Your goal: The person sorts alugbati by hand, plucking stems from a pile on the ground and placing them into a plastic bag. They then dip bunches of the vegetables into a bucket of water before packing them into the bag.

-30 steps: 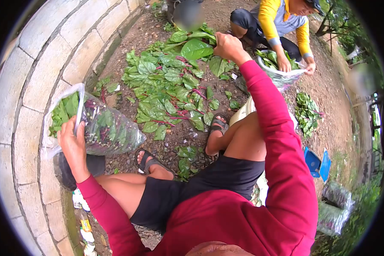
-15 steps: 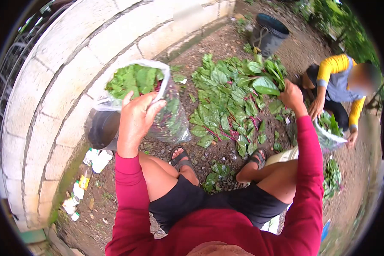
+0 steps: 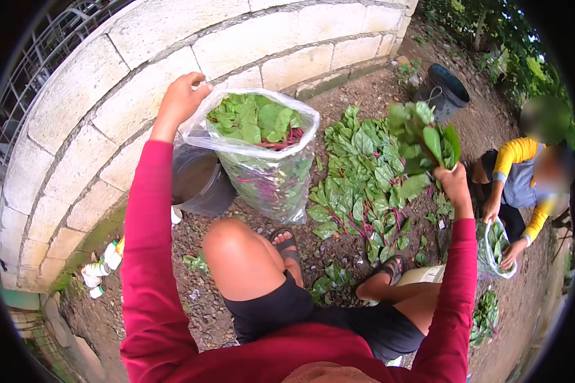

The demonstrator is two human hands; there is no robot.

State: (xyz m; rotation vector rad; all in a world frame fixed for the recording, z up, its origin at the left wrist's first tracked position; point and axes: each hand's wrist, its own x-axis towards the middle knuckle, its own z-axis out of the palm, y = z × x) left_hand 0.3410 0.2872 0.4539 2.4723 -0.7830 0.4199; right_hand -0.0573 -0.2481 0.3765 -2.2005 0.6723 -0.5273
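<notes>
My right hand (image 3: 454, 185) is closed round the stems of a bunch of leafy greens (image 3: 431, 143), raised above the ground. Below and left of it lies a spread pile of red-stemmed leafy greens (image 3: 358, 179). A clear plastic bag (image 3: 271, 179) stands upright on my left, its mouth wide and filled with greens (image 3: 252, 118). Beside the bag's left rim is my left hand (image 3: 182, 102), fingers loosely bent and thumb apart, with nothing visible in it.
A dark bucket (image 3: 201, 185) stands against the block wall (image 3: 255, 45), left of the bag. Another black bucket (image 3: 444, 92) is farther back. At right, a person in yellow sleeves (image 3: 516, 156) handles a second plastic bag (image 3: 492, 249). Bottles (image 3: 102, 268) lie by the wall.
My left hand has come off the bag's rim and moved left and up. My right hand has lifted the bunch of greens off the pile. The view has shifted.
</notes>
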